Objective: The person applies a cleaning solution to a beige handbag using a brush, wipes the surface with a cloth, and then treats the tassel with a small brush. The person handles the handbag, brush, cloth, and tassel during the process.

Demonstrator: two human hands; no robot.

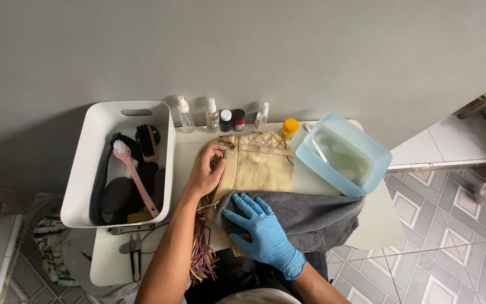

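The bare left hand (206, 169) pins the quilted beige leather bag (260, 163) at nine o'clock. The blue-gloved right hand (262, 231), fingers spread flat, presses the grey cloth (310, 217) at six o'clock. Best to wipe gently while the bag is kept steady.

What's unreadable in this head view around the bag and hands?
- Bag: lower part hidden under grey towel and right hand.
- Left hand: fingertips curl over the bag's edge; grip unclear.
- Bin: dark items overlap beneath the pink brush.
- Tub: contents blurred by translucent walls.
- Bottles: labels too small.
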